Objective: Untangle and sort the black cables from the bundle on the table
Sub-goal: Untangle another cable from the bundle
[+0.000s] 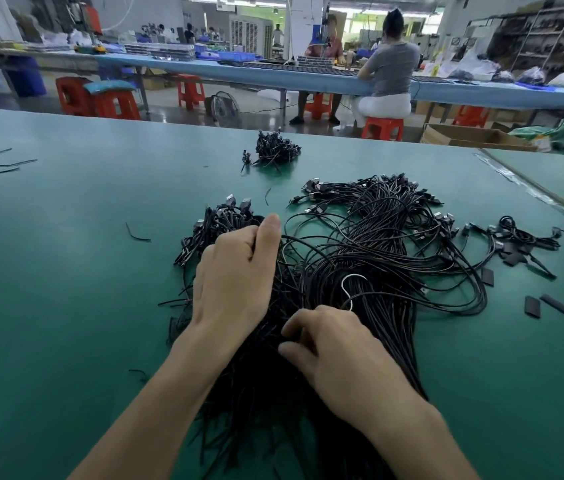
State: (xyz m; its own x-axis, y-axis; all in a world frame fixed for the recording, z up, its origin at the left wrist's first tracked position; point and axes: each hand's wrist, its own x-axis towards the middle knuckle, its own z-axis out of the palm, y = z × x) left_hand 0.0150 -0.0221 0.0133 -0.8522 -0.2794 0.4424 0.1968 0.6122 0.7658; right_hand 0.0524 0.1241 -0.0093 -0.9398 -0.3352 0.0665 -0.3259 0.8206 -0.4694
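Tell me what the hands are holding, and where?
The left hand grips a bunch from the black cable bundle near its plug ends. The right hand pinches a few strands at the bundle's middle.

We see the main bundle [370,258] of thin black cables sprawled at the centre: a dense tangle of loops, with its long straight strands running together toward 6 o'clock. USB plugs fan out along its edge from 12 to 2 o'clock. Our right hand [336,355] pinches strands at its 7 o'clock side. At 10 o'clock, touching it, a smaller clump [218,220] with plugs pointing away is gripped by our left hand [235,271]. A small tight pile [275,148] lies well apart at 12 o'clock. A few loose cables [523,237] lie near the bundle at 3 o'clock.
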